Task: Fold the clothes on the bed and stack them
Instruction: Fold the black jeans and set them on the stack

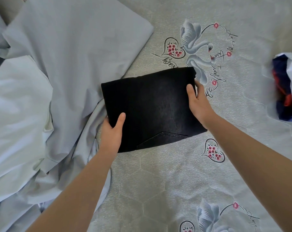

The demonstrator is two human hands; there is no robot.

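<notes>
Surface: we see a swan-print bedsheet (225,131); pale blue bedding (71,56) left of the jeans.
Jeans: folded black jeans (150,106), long axis tilted left-right.
Hands: our left hand (112,133) and right hand (197,101) pinch opposite edges.

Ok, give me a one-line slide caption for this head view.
Both hands, left and right, grip a folded black garment by opposite edges over the swan-print bedsheet.
</notes>
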